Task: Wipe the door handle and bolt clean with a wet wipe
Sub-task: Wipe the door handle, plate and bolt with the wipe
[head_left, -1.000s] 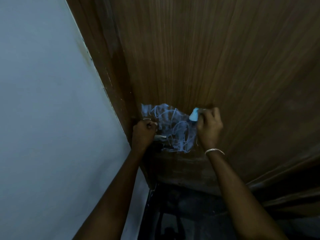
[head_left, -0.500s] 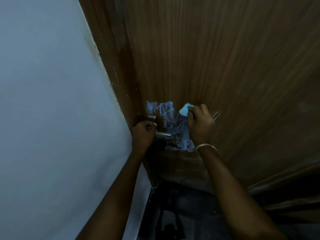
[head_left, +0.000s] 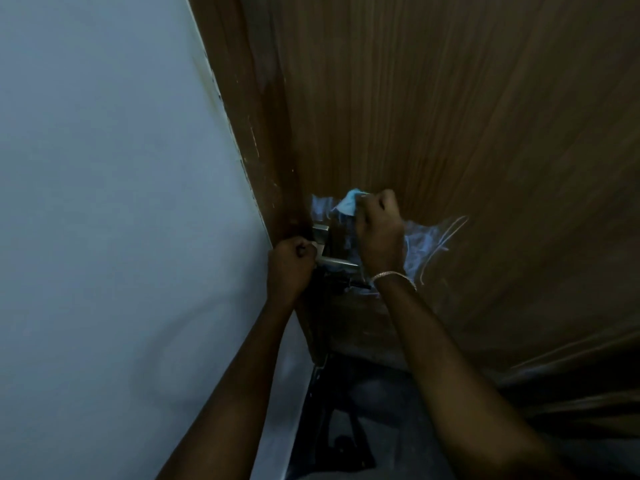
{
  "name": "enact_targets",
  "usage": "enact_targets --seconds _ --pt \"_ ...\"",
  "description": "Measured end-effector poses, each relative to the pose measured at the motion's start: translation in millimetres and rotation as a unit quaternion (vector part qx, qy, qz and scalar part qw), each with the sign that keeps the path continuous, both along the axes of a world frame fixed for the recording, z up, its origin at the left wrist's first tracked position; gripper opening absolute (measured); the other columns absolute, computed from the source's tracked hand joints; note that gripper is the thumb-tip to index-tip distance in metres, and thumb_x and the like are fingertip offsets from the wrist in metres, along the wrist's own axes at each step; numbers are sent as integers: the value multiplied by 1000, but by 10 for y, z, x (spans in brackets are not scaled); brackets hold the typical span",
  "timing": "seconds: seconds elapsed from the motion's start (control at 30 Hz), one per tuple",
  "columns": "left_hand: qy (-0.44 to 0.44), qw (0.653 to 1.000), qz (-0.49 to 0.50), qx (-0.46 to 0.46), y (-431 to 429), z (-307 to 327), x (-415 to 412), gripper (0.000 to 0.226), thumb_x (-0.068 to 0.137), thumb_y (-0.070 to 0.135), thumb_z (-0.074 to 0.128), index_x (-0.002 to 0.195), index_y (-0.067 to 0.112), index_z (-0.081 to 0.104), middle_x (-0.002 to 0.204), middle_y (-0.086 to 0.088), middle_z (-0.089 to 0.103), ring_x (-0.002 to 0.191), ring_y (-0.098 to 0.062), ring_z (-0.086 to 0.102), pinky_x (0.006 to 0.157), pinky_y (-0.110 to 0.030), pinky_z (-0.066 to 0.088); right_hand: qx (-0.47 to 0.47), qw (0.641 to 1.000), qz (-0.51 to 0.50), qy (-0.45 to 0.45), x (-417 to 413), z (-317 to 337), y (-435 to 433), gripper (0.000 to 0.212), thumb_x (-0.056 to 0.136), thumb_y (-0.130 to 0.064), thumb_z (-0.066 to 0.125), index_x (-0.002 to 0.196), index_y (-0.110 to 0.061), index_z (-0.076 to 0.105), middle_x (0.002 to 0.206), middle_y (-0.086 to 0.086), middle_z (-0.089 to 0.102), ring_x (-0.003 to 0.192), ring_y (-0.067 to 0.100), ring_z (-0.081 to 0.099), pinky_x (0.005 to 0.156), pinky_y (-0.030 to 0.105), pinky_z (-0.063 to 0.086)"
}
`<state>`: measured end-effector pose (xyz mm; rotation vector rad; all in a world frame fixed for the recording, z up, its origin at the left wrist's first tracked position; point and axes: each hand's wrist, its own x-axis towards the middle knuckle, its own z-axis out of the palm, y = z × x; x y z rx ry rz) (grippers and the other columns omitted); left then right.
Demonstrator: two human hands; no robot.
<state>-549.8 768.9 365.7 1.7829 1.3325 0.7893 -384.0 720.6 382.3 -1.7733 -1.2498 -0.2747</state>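
A dim room, seen looking down a brown wood-grain door [head_left: 450, 116] that fills the upper right. Left of the door runs a darker, scuffed frame [head_left: 263, 133], and left of that a plain pale wall [head_left: 104, 202]. Below the door lies a dark floor [head_left: 374, 410], its detail too murky to read.

The metal handle [head_left: 337, 262] juts out at the door's left edge, with a metal plate [head_left: 320, 233] just above it; the bolt cannot be told apart in the shadow there. The left hand [head_left: 291, 268] is clenched at the handle's left end, against the frame. The right hand [head_left: 379, 233] is closed on a pale blue wipe [head_left: 349, 204], pressed to the door just above and right of the handle. Blue-white streaks [head_left: 429, 244] mark the door around that hand. A thin bangle [head_left: 393, 274] circles the right wrist.
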Motion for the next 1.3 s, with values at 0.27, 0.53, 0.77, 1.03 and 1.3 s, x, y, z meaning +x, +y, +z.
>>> enact_targets --seconds 0.27,0.53,0.77,1.03,1.3 --pt "-58 998 12 -34 76 -16 -60 16 97 23 63 86 21 74 79 -2 75 74 -17 73 77 -41 63 -85 996 7 12 -318 -241 56 21 101 -19 58 112 -2 64 120 13 54 93 21 62 77 37 59" --pt "-53 997 15 -46 75 -19 -76 19 97 26 63 85 18 75 76 -2 76 72 -17 74 76 -45 63 -23 999 9 -46 -472 6 409 18 93 -5 64 111 -5 61 114 12 57 96 20 58 74 31 56" --pt "-68 996 19 -59 89 33 -146 22 99 24 61 79 30 69 73 4 74 68 -10 73 71 -30 58 -62 997 -3 -46 -407 -188 250 30 89 -1 67 119 -5 62 120 14 57 102 25 57 82 36 55" --pt "-43 998 26 -32 67 129 -99 20 99 26 59 85 22 73 76 3 75 72 -12 73 76 -35 63 -152 980 72 -111 -569 -175 441 26 89 -6 69 115 -7 65 126 13 57 103 26 57 81 39 55" --pt "-70 996 47 -12 26 123 -93 24 98 20 59 80 33 66 78 3 75 73 -13 73 77 -40 64 -52 991 50 -109 -366 -45 490 28 83 -5 74 108 -11 63 110 6 58 91 19 57 72 31 54"
